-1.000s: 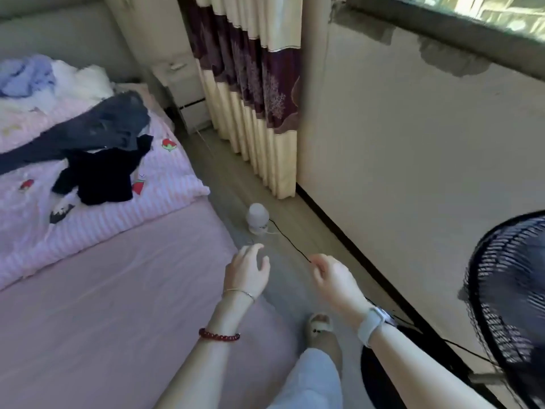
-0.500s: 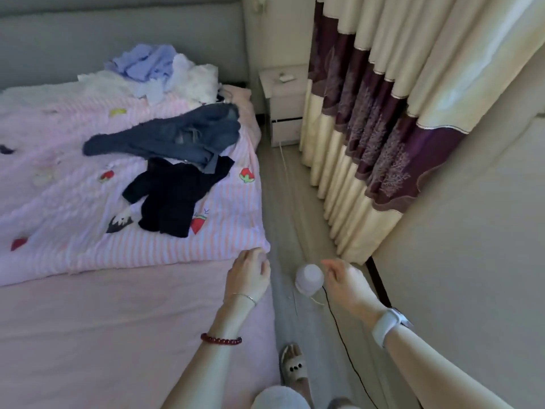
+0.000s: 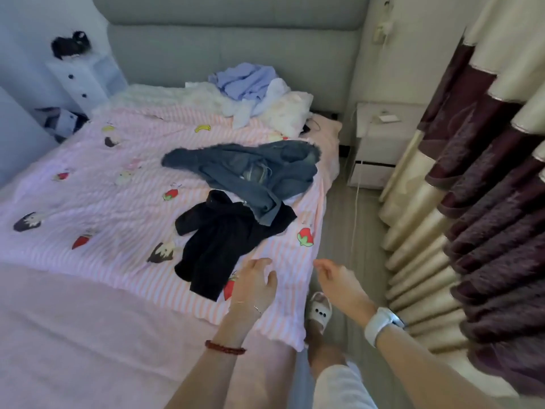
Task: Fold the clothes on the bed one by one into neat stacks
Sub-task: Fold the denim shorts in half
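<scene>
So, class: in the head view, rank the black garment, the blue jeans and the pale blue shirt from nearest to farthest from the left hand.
Measured from the left hand:
1. Black garment, just beyond the hand, near the bed's right edge.
2. Blue jeans, past it, mid-bed, overlapping its top.
3. Pale blue shirt, farthest, in the heap by the headboard.

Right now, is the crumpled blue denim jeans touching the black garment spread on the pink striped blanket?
Touching. The head view shows the blue denim jeans with one end draped over the black garment's upper edge, no blanket visible between them.
</scene>
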A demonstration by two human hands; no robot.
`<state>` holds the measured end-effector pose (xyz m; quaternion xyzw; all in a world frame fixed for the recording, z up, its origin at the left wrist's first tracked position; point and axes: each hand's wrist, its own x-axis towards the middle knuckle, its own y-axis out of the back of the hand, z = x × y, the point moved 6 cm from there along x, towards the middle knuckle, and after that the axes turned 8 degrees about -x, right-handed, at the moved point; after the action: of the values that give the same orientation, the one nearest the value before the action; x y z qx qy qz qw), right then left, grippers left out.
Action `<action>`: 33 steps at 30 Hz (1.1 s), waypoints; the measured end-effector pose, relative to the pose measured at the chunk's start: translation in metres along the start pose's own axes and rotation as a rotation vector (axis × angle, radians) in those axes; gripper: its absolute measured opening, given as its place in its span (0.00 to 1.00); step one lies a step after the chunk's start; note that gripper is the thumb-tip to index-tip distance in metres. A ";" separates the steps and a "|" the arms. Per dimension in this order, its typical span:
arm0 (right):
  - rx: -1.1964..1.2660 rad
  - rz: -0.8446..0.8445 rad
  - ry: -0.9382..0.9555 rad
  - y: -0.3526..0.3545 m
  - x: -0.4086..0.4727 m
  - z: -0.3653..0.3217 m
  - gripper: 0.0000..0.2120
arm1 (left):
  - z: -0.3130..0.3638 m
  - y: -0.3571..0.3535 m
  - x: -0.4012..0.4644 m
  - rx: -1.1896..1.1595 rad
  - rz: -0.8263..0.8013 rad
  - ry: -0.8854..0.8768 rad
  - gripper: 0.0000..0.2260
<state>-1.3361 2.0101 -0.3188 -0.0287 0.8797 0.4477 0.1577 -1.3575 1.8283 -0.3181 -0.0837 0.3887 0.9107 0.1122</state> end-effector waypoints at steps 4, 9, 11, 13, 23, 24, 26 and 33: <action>0.023 -0.055 0.102 0.018 0.114 -0.003 0.14 | 0.006 0.003 0.096 -0.044 0.075 0.120 0.17; -0.016 -0.207 0.227 0.052 0.262 -0.014 0.13 | 0.021 0.016 0.242 -0.067 0.181 0.252 0.16; -0.073 -0.233 0.266 0.067 0.314 -0.019 0.14 | 0.029 0.019 0.290 -0.081 0.197 0.288 0.16; -0.109 -0.261 0.320 0.077 0.360 -0.027 0.15 | 0.031 0.022 0.329 -0.103 0.215 0.321 0.16; -0.556 -0.295 0.530 0.039 0.528 -0.068 0.22 | -0.020 0.043 0.453 0.100 0.325 0.375 0.22; -0.595 -0.286 0.540 0.031 0.540 -0.073 0.23 | -0.027 0.048 0.467 0.146 0.320 0.383 0.23; -0.642 -0.282 0.550 0.011 0.562 -0.084 0.26 | -0.043 0.053 0.496 0.238 0.290 0.392 0.26; -0.791 -0.405 0.546 -0.047 0.607 -0.100 0.28 | -0.100 0.045 0.554 0.346 0.104 0.398 0.14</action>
<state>-1.9282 1.9577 -0.4843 -0.3712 0.6292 0.6827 -0.0170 -1.8955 1.8031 -0.4883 -0.2209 0.5566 0.8009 -0.0006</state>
